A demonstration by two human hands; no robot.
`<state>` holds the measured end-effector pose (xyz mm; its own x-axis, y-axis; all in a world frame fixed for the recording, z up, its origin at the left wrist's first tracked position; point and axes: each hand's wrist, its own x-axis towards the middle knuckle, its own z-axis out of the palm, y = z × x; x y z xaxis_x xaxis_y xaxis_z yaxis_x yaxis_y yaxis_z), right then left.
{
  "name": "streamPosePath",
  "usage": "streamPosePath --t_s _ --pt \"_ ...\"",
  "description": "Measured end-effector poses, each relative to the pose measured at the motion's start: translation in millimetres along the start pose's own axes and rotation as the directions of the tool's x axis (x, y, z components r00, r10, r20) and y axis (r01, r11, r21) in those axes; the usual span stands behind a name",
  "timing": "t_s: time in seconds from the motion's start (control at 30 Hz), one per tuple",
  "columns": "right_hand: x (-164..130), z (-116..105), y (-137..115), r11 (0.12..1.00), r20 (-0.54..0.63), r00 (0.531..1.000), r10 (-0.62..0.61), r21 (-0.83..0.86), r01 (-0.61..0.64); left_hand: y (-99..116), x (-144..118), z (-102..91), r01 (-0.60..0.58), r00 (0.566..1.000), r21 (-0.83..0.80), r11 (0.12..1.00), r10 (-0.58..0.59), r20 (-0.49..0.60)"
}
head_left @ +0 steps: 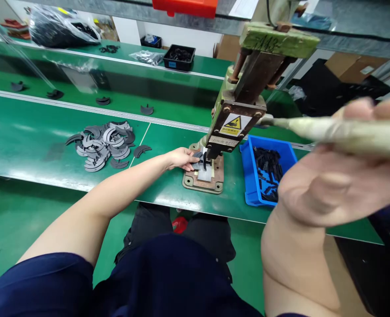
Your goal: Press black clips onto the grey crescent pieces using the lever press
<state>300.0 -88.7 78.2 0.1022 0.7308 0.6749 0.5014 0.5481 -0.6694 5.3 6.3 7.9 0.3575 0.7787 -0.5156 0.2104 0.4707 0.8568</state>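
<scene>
A green hand press stands on the green bench, with a yellow warning label on its head. My left hand reaches to the press base and holds a dark crescent-shaped part under the ram. My right hand, close to the camera at the right, grips the pale press lever. A pile of several grey crescent parts lies on the bench left of the press.
A blue bin of small black pieces sits right of the press. Behind runs a green conveyor belt with scattered crescent parts. A black tray and plastic bags rest on the far shelf.
</scene>
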Motion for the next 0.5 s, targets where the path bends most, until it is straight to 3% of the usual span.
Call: streamPosePath --t_s 0.2,0.37,0.5 --pt "-42 32 -3 0.953 0.044 0.975 0.216 0.207 -0.221 -5 -50 -2.6 -0.143 0.989 -0.05 0.988 0.144 0.025" --pt "-89 72 -7 0.926 0.184 0.952 0.243 0.248 -0.284 0 -102 4.0 -0.278 0.947 -0.054 0.959 0.283 0.149" --pt "-116 102 -16 0.911 0.234 0.945 0.23 0.29 -0.294 2 -121 20.9 -0.309 0.932 -0.017 0.951 0.307 0.192"
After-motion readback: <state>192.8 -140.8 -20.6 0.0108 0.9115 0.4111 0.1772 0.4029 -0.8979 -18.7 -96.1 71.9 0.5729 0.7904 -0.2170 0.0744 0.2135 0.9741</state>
